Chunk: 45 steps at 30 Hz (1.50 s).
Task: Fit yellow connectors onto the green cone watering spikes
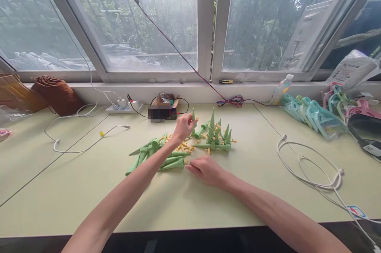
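My left hand (pixel 183 127) reaches over the pile, fingers closed around an upright green cone piece (pixel 193 115). Low on the table, my right hand (pixel 207 170) is closed with thumb and fingers together; a small yellow bit shows by its fingertips, but what it grips is unclear. Green tapered pieces (pixel 174 164) lie heaped left of it and under my left forearm. Small yellow pegs (pixel 185 148) are scattered between the hands. Right of them stands an assembly of upright green cones (pixel 211 128) on a green bar (pixel 218 147), with yellow pegs sticking out.
A small cardboard box (pixel 166 101) and a white power strip (pixel 120 108) sit at the back. White cables lie left and right, one coiled (pixel 309 181). Bagged teal hangers (pixel 315 116), a bottle (pixel 282 88) and a black pan (pixel 364 132) are at right; a brown pouch (pixel 58 94) at left.
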Each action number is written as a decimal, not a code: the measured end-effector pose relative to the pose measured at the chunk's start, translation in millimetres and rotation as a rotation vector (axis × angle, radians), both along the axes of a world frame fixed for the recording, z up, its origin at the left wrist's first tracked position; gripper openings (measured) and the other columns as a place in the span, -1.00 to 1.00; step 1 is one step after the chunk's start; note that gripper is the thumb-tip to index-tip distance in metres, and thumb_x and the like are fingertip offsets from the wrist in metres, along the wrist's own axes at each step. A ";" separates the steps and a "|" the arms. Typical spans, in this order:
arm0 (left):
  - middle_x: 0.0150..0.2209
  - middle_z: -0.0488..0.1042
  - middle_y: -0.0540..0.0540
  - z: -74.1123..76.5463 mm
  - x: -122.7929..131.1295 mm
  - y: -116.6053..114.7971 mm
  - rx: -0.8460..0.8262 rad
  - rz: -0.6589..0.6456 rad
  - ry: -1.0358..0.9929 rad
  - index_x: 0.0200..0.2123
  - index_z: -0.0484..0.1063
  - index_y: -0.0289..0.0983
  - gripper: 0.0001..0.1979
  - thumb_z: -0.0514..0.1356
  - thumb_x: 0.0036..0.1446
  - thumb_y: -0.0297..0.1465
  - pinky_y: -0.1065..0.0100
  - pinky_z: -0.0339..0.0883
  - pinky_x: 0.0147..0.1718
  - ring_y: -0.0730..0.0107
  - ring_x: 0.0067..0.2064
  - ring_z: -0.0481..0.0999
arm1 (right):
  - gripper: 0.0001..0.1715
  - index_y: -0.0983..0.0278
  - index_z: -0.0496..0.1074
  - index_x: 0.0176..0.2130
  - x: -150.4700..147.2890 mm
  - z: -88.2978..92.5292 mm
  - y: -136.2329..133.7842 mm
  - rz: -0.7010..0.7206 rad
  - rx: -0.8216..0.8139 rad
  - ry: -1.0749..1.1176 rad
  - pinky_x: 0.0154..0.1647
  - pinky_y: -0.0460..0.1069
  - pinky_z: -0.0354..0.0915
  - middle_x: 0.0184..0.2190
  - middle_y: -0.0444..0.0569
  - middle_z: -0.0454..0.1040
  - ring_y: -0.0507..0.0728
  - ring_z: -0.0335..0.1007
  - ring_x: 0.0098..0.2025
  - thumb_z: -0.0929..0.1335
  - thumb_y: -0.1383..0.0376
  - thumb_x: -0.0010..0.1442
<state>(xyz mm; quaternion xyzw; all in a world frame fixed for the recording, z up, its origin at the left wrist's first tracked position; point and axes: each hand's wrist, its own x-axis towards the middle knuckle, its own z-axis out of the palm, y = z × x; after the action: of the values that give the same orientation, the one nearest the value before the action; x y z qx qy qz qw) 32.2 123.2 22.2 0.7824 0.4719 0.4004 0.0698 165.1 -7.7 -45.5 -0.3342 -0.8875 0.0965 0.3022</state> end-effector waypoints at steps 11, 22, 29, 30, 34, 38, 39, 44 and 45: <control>-0.34 0.50 -0.11 13.7 -18.8 -7.1 -0.097 -0.028 0.034 -0.27 0.47 -0.30 -0.76 0.26 0.13 -0.22 0.34 0.36 -0.40 0.39 -0.46 0.47 | -0.50 0.26 0.21 -0.55 0.9 1.2 -0.7 -0.015 -0.029 0.051 -0.50 -0.05 -0.10 -0.65 -0.20 0.17 0.00 -0.05 -0.58 0.21 0.22 0.43; -0.45 0.54 -0.14 22.9 -79.6 -20.0 -0.222 -0.070 0.422 -0.56 0.50 -0.19 -0.92 0.33 -0.14 -0.46 0.32 0.33 -0.36 0.13 -0.31 0.52 | -0.50 0.26 0.13 -0.57 1.8 3.8 0.7 -0.011 -0.096 0.103 -0.50 -0.07 -0.11 -0.64 -0.23 0.09 -0.01 -0.11 -0.56 0.20 0.24 0.41; -0.68 0.32 -0.11 0.6 -61.6 -26.2 -0.240 -0.089 0.440 -0.77 0.15 -0.18 -0.65 0.28 -0.17 -0.46 0.28 0.32 -0.38 0.14 -0.45 0.45 | -0.49 0.26 0.15 -0.58 1.0 5.2 0.6 -0.039 -0.090 0.089 -0.50 -0.07 -0.10 -0.65 -0.23 0.09 -0.01 -0.12 -0.57 0.20 0.25 0.41; -0.68 0.31 -0.10 -1.1 -60.0 -26.6 -0.239 -0.089 0.438 -0.77 0.13 -0.18 -0.64 0.27 -0.16 -0.46 0.28 0.31 -0.38 0.15 -0.46 0.44 | -0.49 0.26 0.14 -0.58 1.0 5.5 0.5 -0.042 -0.089 0.086 -0.50 -0.07 -0.10 -0.65 -0.23 0.09 -0.01 -0.12 -0.57 0.20 0.24 0.42; -0.68 0.27 -0.07 -4.9 -57.9 -28.8 -0.228 -0.085 0.427 -0.75 0.08 -0.17 -0.62 0.26 -0.14 -0.48 0.30 0.29 -0.42 0.18 -0.48 0.41 | -0.49 0.25 0.12 -0.58 0.9 6.5 0.5 -0.042 -0.087 0.092 -0.50 -0.08 -0.10 -0.65 -0.24 0.06 -0.01 -0.13 -0.57 0.21 0.25 0.41; -0.64 0.28 -0.06 -2.7 -58.6 -32.8 -0.204 -0.075 0.409 -0.71 0.08 -0.17 -0.63 0.24 -0.13 -0.56 0.30 0.25 -0.43 0.18 -0.46 0.40 | -0.48 0.25 0.11 -0.58 0.9 6.8 0.8 -0.042 -0.087 0.088 -0.50 -0.08 -0.09 -0.66 -0.23 0.07 -0.01 -0.10 -0.58 0.20 0.25 0.42; -0.62 0.30 -0.06 -0.5 -58.8 -34.3 -0.196 -0.071 0.403 -0.69 0.10 -0.17 -0.64 0.23 -0.12 -0.58 0.30 0.24 -0.43 0.18 -0.45 0.40 | -0.48 0.25 0.11 -0.58 0.9 6.6 1.1 -0.041 -0.086 0.091 -0.50 -0.08 -0.08 -0.66 -0.23 0.08 -0.01 -0.09 -0.58 0.19 0.25 0.42; -0.50 0.40 -0.09 16.5 -59.4 -47.0 -0.150 -0.044 0.368 -0.55 0.24 -0.20 -0.79 0.21 0.03 -0.51 0.32 0.20 -0.43 0.19 -0.38 0.42 | -0.50 0.24 0.15 -0.57 1.6 3.5 3.9 -0.095 -0.036 0.135 -0.51 -0.08 -0.07 -0.65 -0.21 0.14 0.00 -0.01 -0.58 0.18 0.24 0.42; -0.49 0.41 -0.08 19.0 -59.1 -50.8 -0.137 -0.037 0.346 -0.51 0.27 -0.20 -0.83 0.19 0.08 -0.48 0.33 0.20 -0.44 0.22 -0.39 0.41 | -0.51 0.24 0.18 -0.56 1.9 3.0 4.4 -0.130 -0.024 0.151 -0.50 -0.07 -0.05 -0.64 -0.20 0.18 0.00 0.03 -0.58 0.18 0.24 0.42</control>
<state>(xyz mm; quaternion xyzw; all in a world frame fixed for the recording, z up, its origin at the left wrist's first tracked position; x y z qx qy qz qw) -26.9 72.4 41.3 0.8417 0.4883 0.2254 0.0478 166.9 -3.2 -42.5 -0.3864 -0.8375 0.1122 0.3697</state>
